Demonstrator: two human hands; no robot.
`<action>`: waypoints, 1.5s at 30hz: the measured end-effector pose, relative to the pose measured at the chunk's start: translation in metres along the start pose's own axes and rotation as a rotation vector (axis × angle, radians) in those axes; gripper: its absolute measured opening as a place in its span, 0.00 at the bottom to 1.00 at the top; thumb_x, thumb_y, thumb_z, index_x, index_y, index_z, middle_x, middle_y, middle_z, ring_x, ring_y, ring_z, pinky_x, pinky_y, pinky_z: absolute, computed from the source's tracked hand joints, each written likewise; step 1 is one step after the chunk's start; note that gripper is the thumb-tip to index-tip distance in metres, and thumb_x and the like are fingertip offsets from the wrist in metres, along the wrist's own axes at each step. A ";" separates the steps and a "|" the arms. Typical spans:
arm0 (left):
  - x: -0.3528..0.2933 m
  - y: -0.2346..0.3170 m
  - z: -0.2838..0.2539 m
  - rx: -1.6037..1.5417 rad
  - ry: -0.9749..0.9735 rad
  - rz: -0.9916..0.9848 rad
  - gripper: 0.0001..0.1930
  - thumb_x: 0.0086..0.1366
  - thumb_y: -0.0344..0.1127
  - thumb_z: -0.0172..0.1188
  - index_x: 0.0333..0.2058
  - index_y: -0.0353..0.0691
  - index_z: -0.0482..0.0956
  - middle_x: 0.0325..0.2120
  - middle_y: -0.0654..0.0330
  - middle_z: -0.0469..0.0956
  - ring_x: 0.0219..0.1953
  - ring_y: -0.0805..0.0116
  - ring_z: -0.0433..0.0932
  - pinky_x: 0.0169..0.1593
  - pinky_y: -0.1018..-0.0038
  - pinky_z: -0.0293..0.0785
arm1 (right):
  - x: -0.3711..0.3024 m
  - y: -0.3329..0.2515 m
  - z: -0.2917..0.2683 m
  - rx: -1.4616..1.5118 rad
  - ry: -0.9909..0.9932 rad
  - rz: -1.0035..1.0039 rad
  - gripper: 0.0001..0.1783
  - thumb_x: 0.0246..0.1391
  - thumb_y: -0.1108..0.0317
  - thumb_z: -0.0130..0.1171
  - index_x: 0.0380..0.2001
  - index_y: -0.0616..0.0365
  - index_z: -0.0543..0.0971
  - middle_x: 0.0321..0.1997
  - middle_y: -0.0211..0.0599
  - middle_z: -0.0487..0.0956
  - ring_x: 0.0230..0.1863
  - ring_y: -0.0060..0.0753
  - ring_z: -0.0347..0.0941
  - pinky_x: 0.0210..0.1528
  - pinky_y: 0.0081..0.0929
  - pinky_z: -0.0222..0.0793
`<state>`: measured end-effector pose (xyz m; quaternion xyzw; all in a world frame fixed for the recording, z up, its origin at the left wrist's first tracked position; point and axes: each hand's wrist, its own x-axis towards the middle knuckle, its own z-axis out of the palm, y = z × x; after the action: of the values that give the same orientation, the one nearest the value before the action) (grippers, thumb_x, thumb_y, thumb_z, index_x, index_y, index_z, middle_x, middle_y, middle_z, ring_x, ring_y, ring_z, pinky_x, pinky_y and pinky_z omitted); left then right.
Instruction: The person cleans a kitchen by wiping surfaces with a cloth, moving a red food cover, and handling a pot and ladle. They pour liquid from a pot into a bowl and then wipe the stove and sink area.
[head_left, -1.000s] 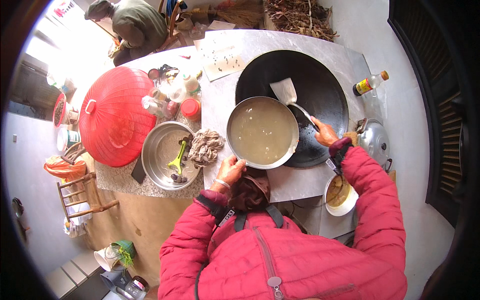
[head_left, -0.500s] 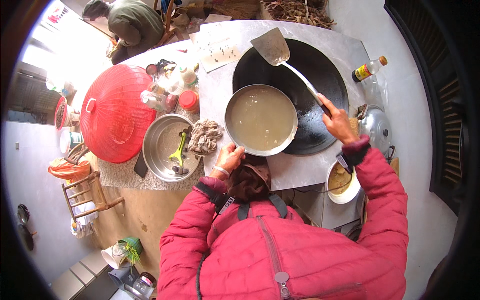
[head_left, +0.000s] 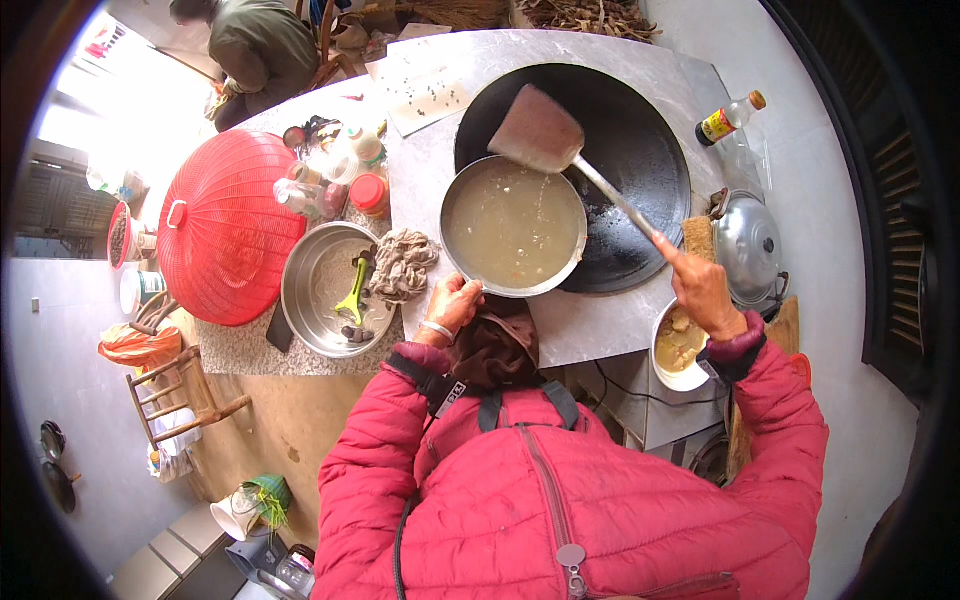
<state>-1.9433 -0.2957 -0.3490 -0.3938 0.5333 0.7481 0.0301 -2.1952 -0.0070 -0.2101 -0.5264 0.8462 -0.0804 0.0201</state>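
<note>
A round metal basin of cloudy, yellowish liquid rests partly over the near left side of a large black wok. My left hand grips its near rim, fingers closed. In my right hand, closed around the handle, is a metal wok spatula. Its broad blade hangs above the basin's far rim and the wok, with fine drips seeming to fall from it into the liquid. A thin wet residue marks the wok's dark surface. Below my right hand stands a white bowl of yellowish food in liquid.
Left of the basin lie a crumpled cloth and a steel bowl with a green peeler-like tool. Beyond are a red mesh food cover and several jars. A sauce bottle and a lidded pot stand right. Another person sits far left.
My right hand has drawn back toward me and to the right. The spatula blade has come down from beyond the wok's far edge to over the basin's far rim. My left hand keeps its grip.
</note>
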 end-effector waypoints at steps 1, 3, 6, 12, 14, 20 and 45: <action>0.000 0.000 0.000 -0.002 0.002 -0.004 0.08 0.64 0.38 0.53 0.36 0.39 0.74 0.21 0.66 0.72 0.15 0.82 0.62 0.17 0.83 0.56 | 0.007 0.007 0.005 0.035 -0.016 0.037 0.37 0.43 0.80 0.52 0.60 0.42 0.68 0.25 0.45 0.74 0.25 0.47 0.72 0.27 0.42 0.67; -0.001 0.001 0.000 -0.007 0.000 -0.013 0.08 0.63 0.37 0.53 0.35 0.39 0.74 0.21 0.66 0.72 0.15 0.82 0.62 0.17 0.83 0.56 | 0.030 0.025 0.013 0.124 -0.049 0.109 0.35 0.42 0.79 0.52 0.58 0.45 0.70 0.32 0.50 0.78 0.33 0.51 0.76 0.32 0.43 0.70; -0.001 0.000 0.000 -0.026 -0.002 -0.006 0.08 0.62 0.37 0.53 0.35 0.39 0.74 0.20 0.66 0.71 0.14 0.82 0.62 0.16 0.83 0.56 | 0.070 0.066 0.006 0.093 -0.387 0.128 0.30 0.41 0.78 0.52 0.53 0.50 0.74 0.41 0.54 0.78 0.44 0.55 0.75 0.44 0.42 0.70; 0.001 -0.005 0.006 -0.002 0.060 -0.010 0.10 0.63 0.39 0.54 0.30 0.38 0.75 0.19 0.65 0.72 0.14 0.80 0.64 0.16 0.82 0.57 | 0.093 0.094 0.035 0.184 -0.686 0.085 0.28 0.42 0.77 0.49 0.52 0.57 0.74 0.44 0.56 0.77 0.49 0.55 0.74 0.51 0.39 0.68; 0.004 -0.005 0.006 0.066 0.073 0.028 0.11 0.64 0.40 0.54 0.32 0.37 0.76 0.19 0.64 0.74 0.13 0.81 0.63 0.16 0.81 0.56 | 0.099 0.081 0.079 0.166 -0.473 0.191 0.29 0.44 0.76 0.49 0.54 0.55 0.72 0.43 0.58 0.77 0.47 0.58 0.74 0.50 0.42 0.68; 0.006 -0.005 0.006 0.044 0.042 0.147 0.14 0.64 0.40 0.53 0.40 0.33 0.76 0.22 0.60 0.78 0.13 0.82 0.61 0.15 0.81 0.54 | 0.124 0.067 0.141 0.349 -0.114 0.377 0.31 0.46 0.72 0.53 0.58 0.42 0.69 0.41 0.59 0.76 0.44 0.61 0.73 0.45 0.46 0.69; -0.016 -0.003 -0.012 0.035 0.016 0.089 0.12 0.64 0.41 0.55 0.28 0.39 0.73 0.16 0.66 0.70 0.12 0.81 0.62 0.14 0.82 0.55 | -0.003 -0.060 0.039 0.572 0.250 0.287 0.33 0.47 0.79 0.51 0.60 0.55 0.66 0.26 0.42 0.75 0.22 0.28 0.70 0.25 0.28 0.65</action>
<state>-1.9241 -0.2985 -0.3434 -0.3750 0.5633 0.7362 -0.0006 -2.1358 -0.0352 -0.2394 -0.3612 0.8506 -0.3748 0.0744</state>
